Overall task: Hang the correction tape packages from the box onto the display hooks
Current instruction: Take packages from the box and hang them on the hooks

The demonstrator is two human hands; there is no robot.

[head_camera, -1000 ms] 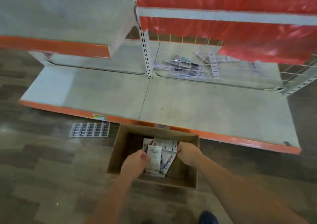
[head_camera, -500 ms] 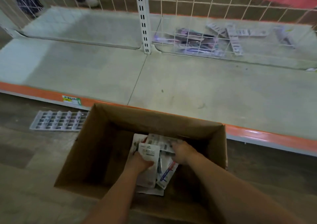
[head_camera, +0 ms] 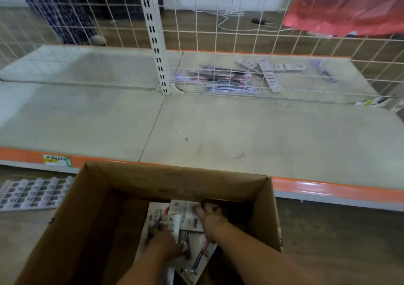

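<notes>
While both of my hands are down inside the cardboard box [head_camera: 105, 197], I can see the correction tape packages [head_camera: 188, 219] lying in a loose heap on the box's floor, toward its right half. My left hand [head_camera: 162, 242] sits on the near left of the heap, its fingers curled over a white package, apparently holding it, though the blur keeps me from seeing exactly how. My right hand [head_camera: 211, 217] reaches farther in, and its fingers [head_camera: 200, 208] bend around the far edge of another package with printed text on it, holding it. Beneath my right forearm another package with a red and blue stripe lies tilted near the box's near edge.

The box stands on the floor, touching the orange front edge of the low shelf [head_camera: 218, 131]. A wire grid panel [head_camera: 240, 33] rises along the shelf's back edge, and behind it, near the back right corner, lies a scatter of other packaged goods [head_camera: 229, 79]. On the floor left of the box rests a clear plastic tray [head_camera: 32, 194]. Red plastic sheeting [head_camera: 349, 5] hangs at the upper right.
</notes>
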